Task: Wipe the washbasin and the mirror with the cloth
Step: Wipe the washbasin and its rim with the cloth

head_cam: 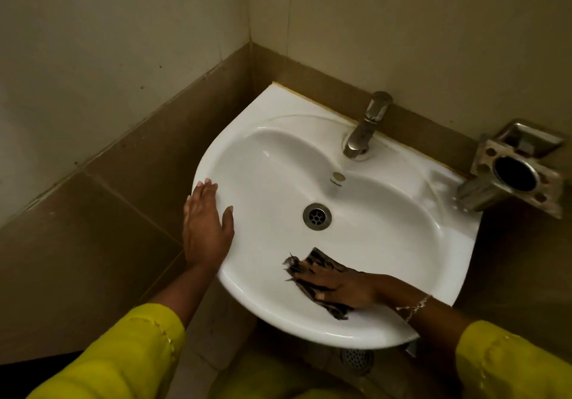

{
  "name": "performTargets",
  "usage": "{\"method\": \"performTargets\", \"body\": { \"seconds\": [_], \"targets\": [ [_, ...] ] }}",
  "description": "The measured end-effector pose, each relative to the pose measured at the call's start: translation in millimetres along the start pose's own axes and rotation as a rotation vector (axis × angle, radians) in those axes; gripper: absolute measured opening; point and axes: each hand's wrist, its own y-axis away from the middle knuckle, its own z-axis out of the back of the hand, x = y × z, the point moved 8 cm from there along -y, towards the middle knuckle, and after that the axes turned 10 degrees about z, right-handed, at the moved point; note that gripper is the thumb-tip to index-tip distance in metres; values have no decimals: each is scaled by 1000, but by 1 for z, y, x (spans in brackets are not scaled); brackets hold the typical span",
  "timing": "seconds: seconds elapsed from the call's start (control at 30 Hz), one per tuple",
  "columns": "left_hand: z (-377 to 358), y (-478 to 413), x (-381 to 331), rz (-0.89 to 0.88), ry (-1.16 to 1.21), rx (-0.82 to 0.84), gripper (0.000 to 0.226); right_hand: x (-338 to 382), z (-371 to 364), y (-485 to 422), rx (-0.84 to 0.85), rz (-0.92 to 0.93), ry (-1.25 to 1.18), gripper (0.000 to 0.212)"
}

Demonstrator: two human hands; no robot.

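Observation:
A white washbasin (272,166) is fixed in a tiled corner, with a metal drain (317,216) at its middle. My right hand (340,285) presses a dark striped cloth (323,259) flat against the inner front slope of the bowl, fingers spread over it. My left hand (205,225) rests on the basin's left rim, fingers apart, holding nothing. No mirror is in view.
A steel tap (366,126) stands at the back of the basin. A metal wall holder (513,175) with a round opening juts out at the right. Tiled walls close in behind and to the left. A floor drain (356,358) lies under the basin.

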Motion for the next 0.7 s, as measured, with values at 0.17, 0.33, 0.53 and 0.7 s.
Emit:
{"method": "performTargets", "body": {
  "seconds": [0.17,0.33,0.53,0.7],
  "targets": [
    [0,0,0,-5,4,-6,49,-29,1,29,89,-110,107,58],
    [-2,-2,1,0,2,-1,51,-79,22,47,-20,-262,438,58],
    [-2,-1,2,7,1,-5,49,-91,63,40,-242,-420,857,67],
    [-3,-3,3,12,6,-6,55,-107,76,11,-154,-416,996,70]
  ]
}}
